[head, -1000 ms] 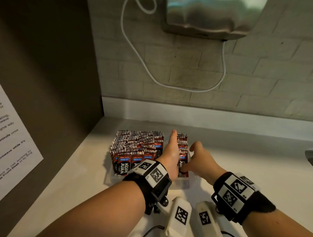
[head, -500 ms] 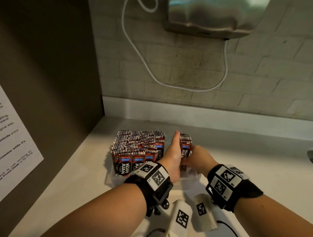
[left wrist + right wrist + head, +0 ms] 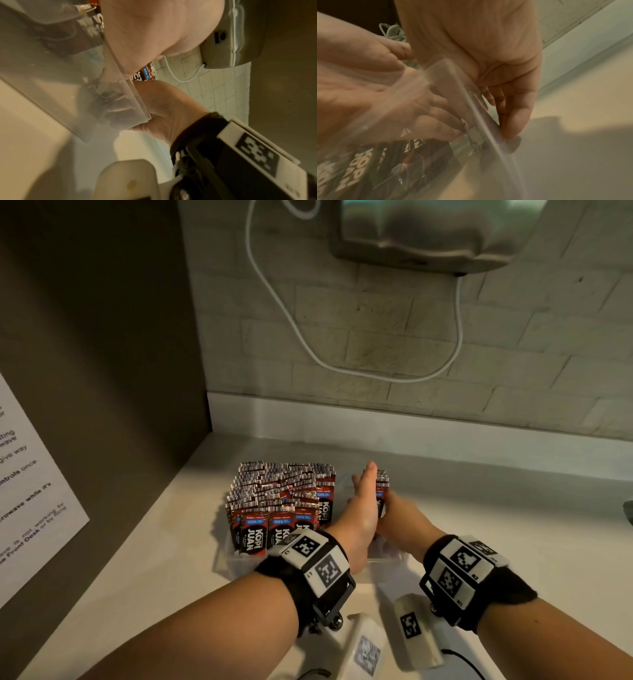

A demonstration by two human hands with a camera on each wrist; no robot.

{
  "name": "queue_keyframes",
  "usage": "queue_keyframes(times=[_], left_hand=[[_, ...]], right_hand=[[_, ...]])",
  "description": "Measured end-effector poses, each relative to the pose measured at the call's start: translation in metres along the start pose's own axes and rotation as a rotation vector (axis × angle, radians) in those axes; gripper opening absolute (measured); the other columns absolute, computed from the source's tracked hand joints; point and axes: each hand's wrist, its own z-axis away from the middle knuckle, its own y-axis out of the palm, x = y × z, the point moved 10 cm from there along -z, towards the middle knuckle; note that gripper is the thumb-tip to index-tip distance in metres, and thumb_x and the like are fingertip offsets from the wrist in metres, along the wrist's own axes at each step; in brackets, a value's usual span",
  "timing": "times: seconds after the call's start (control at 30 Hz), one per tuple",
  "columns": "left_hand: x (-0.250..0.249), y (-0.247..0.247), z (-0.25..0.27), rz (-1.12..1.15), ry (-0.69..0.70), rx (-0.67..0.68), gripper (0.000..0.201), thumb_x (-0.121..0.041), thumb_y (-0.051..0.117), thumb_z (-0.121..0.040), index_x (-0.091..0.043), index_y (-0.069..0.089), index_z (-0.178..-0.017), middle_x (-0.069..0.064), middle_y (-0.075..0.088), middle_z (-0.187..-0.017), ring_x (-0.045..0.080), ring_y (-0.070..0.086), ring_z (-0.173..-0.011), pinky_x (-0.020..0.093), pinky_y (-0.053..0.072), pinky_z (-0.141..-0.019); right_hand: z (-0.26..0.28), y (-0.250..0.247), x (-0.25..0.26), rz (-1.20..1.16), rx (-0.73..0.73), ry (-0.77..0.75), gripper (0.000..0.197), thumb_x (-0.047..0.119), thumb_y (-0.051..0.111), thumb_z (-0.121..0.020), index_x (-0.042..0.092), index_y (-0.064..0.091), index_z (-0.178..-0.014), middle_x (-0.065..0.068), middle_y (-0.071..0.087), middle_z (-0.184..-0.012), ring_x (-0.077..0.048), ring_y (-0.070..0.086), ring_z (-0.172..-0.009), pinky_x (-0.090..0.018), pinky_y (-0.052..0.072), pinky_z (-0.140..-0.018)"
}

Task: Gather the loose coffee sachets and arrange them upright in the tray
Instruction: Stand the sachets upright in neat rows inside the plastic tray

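While sachets stand upright, both hands flank them

The right hand is now brought in from the open spread seen a second earlier and is closed around the small stack of sachets. The stack is pressed against the flat left hand, and the gap between the hands is closed inside the tray.

1. Sachets in the tray, lower centre of the head view: "KOPI JUAN" in white, blue band "100%".
2. Paper notice, left edge: partial words "give way", "controls once", "while it's", "Front Desk".
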Motion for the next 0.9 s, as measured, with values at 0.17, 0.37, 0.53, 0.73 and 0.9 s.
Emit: queue_keyframes(times=[0.17,0.37,0.53,0.73,0.9], left_hand=[[-0.008,0.002,0.008,-0.012,0.018,0.021,0.055,-0.067,0.035,-0.091,-0.023,0.055,-0.117,0.006,0.058,-0.111,0.011,0.054,-0.077,0.022,0.042,-0.052],[0.0,0.0,0.004,0.05,-0.025,0.007,0.062,-0.071,0.041,-0.087,-0.021,0.058,-0.119,0.008,0.061,-0.113,0.017,0.058,-0.086,0.027,0.047,-0.056],[0.001,-0.002,-0.002,0.028,0.0,-0.008,0.066,-0.075,0.042,-0.084,-0.029,0.056,-0.128,0.009,0.061,-0.123,0.023,0.059,-0.106,0.028,0.047,-0.065],[0.002,0.001,-0.004,0.038,0.014,0.023,0.071,-0.079,0.045,-0.078,-0.033,0.053,-0.131,0.008,0.062,-0.123,0.026,0.06,-0.109,0.043,0.053,-0.084],[0.002,0.003,-0.009,0.036,0.028,0.034,0.073,-0.078,0.043,-0.079,-0.032,0.05,-0.135,0.011,0.061,-0.123,0.029,0.06,-0.111,0.052,0.047,-0.099]], right_hand=[[0.002,-0.002,0.002,0.012,-0.02,-0.016,0.018,0.013,0.062,-0.086,0.016,0.051,-0.1,-0.012,0.068,-0.096,-0.034,0.068,-0.081,-0.046,0.059,-0.068],[0.002,-0.005,-0.001,0.027,-0.036,-0.008,0.022,0.014,0.067,-0.083,0.018,0.054,-0.102,-0.011,0.068,-0.101,-0.029,0.067,-0.088,-0.041,0.058,-0.074],[0.002,-0.003,-0.011,-0.094,-0.013,0.051,0.04,0.022,0.073,-0.079,0.02,0.045,-0.107,-0.004,0.063,-0.086,-0.019,0.063,-0.064,-0.031,0.054,-0.049],[0.004,-0.002,-0.013,-0.06,0.01,0.073,0.057,0.017,0.079,-0.073,0.015,0.047,-0.119,-0.009,0.066,-0.096,-0.023,0.065,-0.072,-0.033,0.057,-0.053],[0.003,-0.004,-0.006,0.073,0.012,0.072,0.033,0.011,0.077,-0.072,0.017,0.057,-0.097,-0.005,0.069,-0.088,-0.023,0.069,-0.071,-0.036,0.06,-0.06]])
